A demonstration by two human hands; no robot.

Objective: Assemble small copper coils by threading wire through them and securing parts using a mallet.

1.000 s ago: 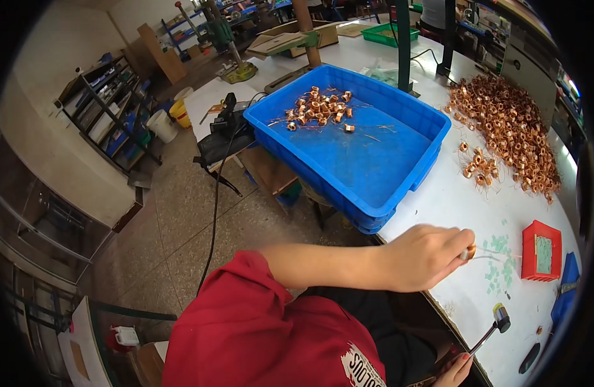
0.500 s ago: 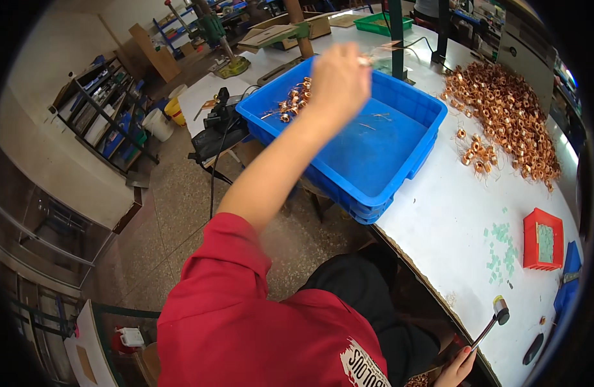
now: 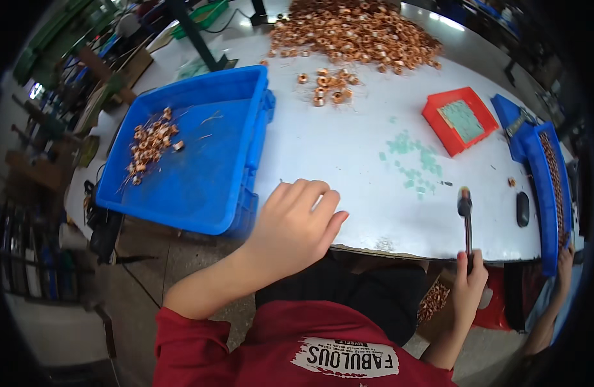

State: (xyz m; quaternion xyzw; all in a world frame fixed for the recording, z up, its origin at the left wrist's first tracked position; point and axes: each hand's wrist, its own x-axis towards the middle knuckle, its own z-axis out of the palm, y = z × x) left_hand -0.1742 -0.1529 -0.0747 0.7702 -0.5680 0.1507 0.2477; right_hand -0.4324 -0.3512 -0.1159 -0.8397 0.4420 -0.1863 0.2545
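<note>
My left hand (image 3: 298,222) hangs over the table's front edge, just right of a blue plastic bin (image 3: 229,187). Its fingers curve loosely with the thumb apart, and nothing shows in it. Inside the bin lie small copper wire coils (image 3: 152,143) with loose wire ends, heaped toward its left side. At the table's edge on the right, my right hand (image 3: 472,284) is closed around the handle of a small mallet (image 3: 465,205). The mallet's head, dark with a yellowish tip, points up and away from me over the white tabletop (image 3: 322,155).
A big heap of copper coils (image 3: 355,32) covers the back, with a smaller cluster (image 3: 333,87) before it. Pale green flakes (image 3: 413,161) lie near a red box (image 3: 464,119). A long blue tray (image 3: 547,193) and another person's hand (image 3: 565,261) are far right.
My left hand has come back from above the blue bin to the table's front edge, its fingers loosened. The view has swung right. My right hand still grips the mallet.
</note>
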